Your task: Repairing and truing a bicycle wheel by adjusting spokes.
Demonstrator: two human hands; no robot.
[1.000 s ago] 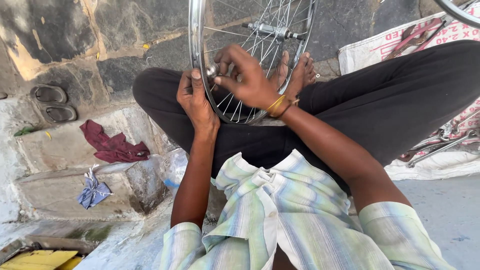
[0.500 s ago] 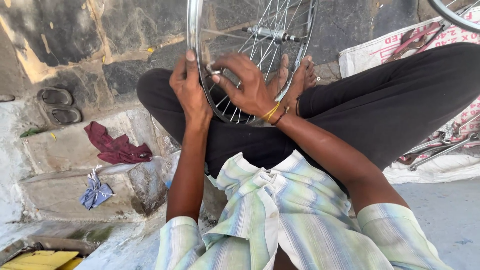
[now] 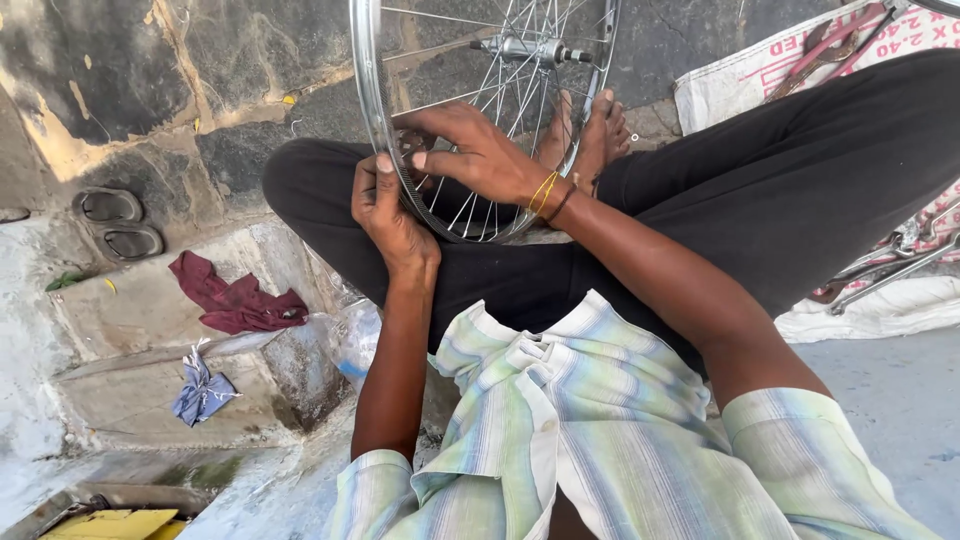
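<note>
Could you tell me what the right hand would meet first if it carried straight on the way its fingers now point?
Probably the wheel's rim: the right hand reaches leftward through the spokes toward it, though depth is unclear.

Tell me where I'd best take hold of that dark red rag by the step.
Take the rag at its raised, bunched middle, coming straight down from above. It lies crumpled on the stone ledge with folds standing up, and nothing rests on it, so a pinch on a fold should lift it.
</note>
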